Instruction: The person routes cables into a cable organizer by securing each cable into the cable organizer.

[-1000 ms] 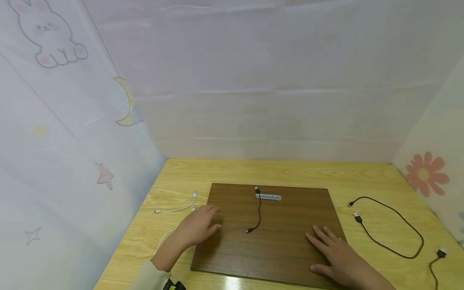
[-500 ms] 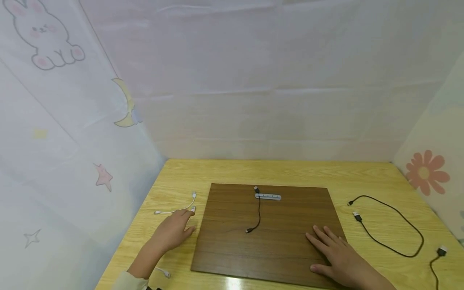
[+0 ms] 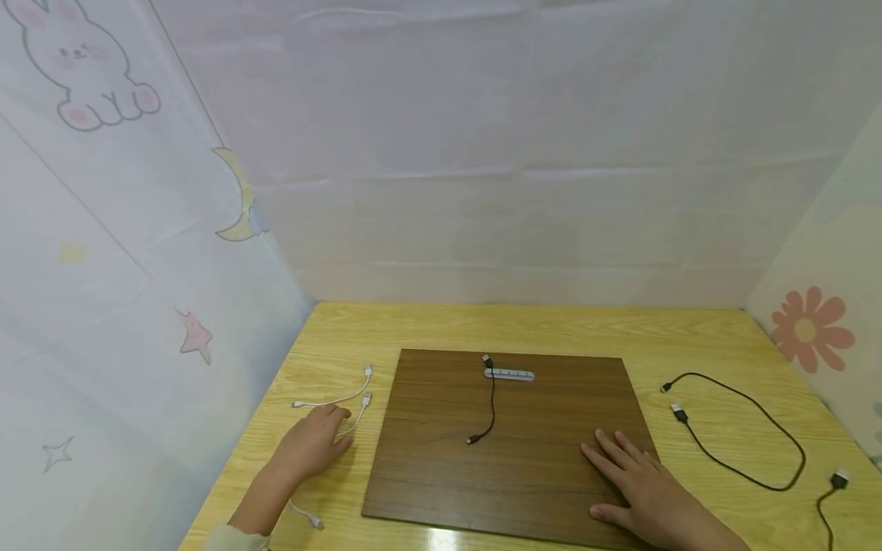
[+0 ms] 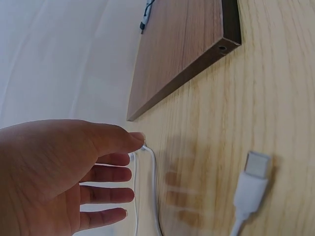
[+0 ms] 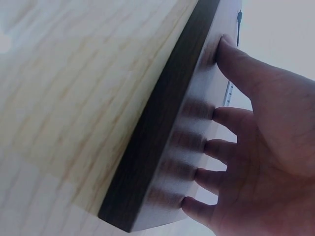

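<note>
My left hand (image 3: 308,445) hovers at the table's left side over a short white USB cable (image 3: 361,417), partly covering it. Its fingers are loosely extended, and the left wrist view shows a gap between the fingers and the tabletop. Farther back lies a second white cable (image 3: 338,399). Nearer the front, a white plug (image 3: 315,523) shows, its cord passing under the arm. On the right part of the brown board (image 3: 427,467), my right hand (image 3: 644,490) rests with fingers spread, fingertips touching the surface. A short black USB cable (image 3: 493,405) lies on the board, across a pale slotted strip (image 3: 513,375).
A long looped black cable (image 3: 779,428) lies on the wooden table (image 3: 689,333) right of the board. Another black cable (image 3: 820,505) lies at the front right. Printed cloth walls (image 3: 448,229) stand behind and at both sides.
My left hand has moved left and toward the front, off the board's edge and over the white cables, exposing more of their plugs. The right hand has stayed in place.
</note>
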### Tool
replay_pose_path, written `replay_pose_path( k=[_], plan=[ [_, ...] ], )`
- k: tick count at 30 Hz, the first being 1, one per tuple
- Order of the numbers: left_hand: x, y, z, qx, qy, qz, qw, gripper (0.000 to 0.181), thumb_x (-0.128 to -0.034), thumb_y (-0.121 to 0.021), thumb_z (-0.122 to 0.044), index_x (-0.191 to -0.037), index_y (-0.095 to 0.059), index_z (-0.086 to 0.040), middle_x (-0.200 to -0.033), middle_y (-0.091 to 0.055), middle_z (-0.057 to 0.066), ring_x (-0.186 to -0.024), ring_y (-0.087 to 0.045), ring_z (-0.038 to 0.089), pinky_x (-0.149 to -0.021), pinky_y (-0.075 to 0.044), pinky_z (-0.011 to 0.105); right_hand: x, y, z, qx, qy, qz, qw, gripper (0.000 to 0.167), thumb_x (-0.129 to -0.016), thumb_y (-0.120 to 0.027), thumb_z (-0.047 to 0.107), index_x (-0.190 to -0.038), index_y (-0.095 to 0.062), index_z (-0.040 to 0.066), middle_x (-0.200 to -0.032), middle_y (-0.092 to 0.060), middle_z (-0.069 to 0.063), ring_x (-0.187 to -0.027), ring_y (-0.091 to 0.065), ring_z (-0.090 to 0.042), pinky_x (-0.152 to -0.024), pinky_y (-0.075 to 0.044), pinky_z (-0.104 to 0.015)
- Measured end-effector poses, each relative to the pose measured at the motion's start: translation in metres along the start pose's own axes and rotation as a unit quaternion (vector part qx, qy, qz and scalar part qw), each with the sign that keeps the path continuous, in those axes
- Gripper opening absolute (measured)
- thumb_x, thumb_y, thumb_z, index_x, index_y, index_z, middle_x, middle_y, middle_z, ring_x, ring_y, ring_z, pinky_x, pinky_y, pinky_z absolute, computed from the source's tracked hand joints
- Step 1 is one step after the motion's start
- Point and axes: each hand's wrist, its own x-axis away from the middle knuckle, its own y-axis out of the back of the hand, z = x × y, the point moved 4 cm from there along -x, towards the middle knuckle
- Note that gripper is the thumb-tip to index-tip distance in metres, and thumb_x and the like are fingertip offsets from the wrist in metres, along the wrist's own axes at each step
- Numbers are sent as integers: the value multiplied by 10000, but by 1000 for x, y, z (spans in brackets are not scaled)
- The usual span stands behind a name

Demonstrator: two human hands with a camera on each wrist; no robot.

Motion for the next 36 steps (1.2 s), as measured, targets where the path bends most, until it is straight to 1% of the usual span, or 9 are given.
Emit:
replay_pose_path(
  k=[4,9,11,16,18,20,26,30,36],
  plan=[
    [1,-2,5,63,62,51,9999,352,-869,-799,-193,-1155,-674,-32,-1166,-667,104,-1109,-632,330,-917,-537,485,1,1,0,-58,72,-50,9999,855,-874,-631,655,-1523,-458,125,-1592,-349,-228,-1425,-274,-569,-968,-324,-790],
    [5,-7,10,164,159,89,9997,303,-874,-792,-190,-1127,-693,-55,-1157,-671,83,-1109,-628,309,-926,-538,471,1,-2,-1,-90,109,-9,9999,858,-875,-630,654,-1524,-455,121,-1595,-338,-234,-1425,-264,-574,-966,-318,-795],
    [6,-9,11,206,178,109,9996,296,-872,-795,-195,-1116,-695,-60,-1154,-670,79,-1108,-626,306,-932,-537,468,1,-3,-1,-54,155,-52,9999,852,-876,-634,648,-1519,-462,115,-1589,-345,-241,-1417,-276,-579,-955,-329,-795],
    [6,-12,14,205,133,38,9997,288,-852,-813,-183,-1087,-699,-63,-1138,-666,68,-1094,-624,298,-933,-540,456,2,-2,0,99,280,-283,9992,836,-878,-637,642,-1502,-486,107,-1564,-386,-243,-1396,-328,-568,-938,-366,-777],
    [5,-12,15,194,124,-4,9997,276,-850,-813,-171,-1080,-703,-66,-1132,-664,61,-1088,-623,291,-932,-540,449,2,-1,1,115,277,-331,9990,834,-877,-637,644,-1502,-488,112,-1562,-393,-239,-1397,-334,-560,-942,-368,-772],
    [5,-14,16,224,154,-19,9996,251,-857,-806,-156,-1074,-706,-77,-1122,-662,43,-1074,-621,272,-923,-542,433,2,0,1,103,246,-301,9992,835,-877,-635,646,-1504,-485,116,-1565,-389,-236,-1402,-328,-557,-947,-363,-773],
    [3,-16,18,326,199,-137,9992,172,-857,-796,-107,-1008,-713,-119,-977,-642,-42,-954,-609,181,-840,-556,369,2,1,2,68,230,-234,9994,838,-880,-629,647,-1508,-478,113,-1570,-383,-235,-1406,-318,-558,-954,-350,-775],
    [2,-16,18,409,178,-208,9988,147,-845,-800,-83,-951,-708,-127,-899,-615,-62,-893,-597,151,-796,-558,347,2,1,2,89,241,-240,9994,840,-882,-620,654,-1509,-476,113,-1570,-385,-232,-1409,-317,-555,-956,-353,-772],
    [-1,-15,17,511,279,-81,9983,125,-854,-789,-77,-917,-694,-129,-847,-583,-77,-827,-568,109,-749,-540,321,3,1,2,110,254,-259,9993,841,-885,-618,653,-1507,-477,106,-1567,-384,-239,-1407,-320,-558,-949,-360,-772]
  ],
)
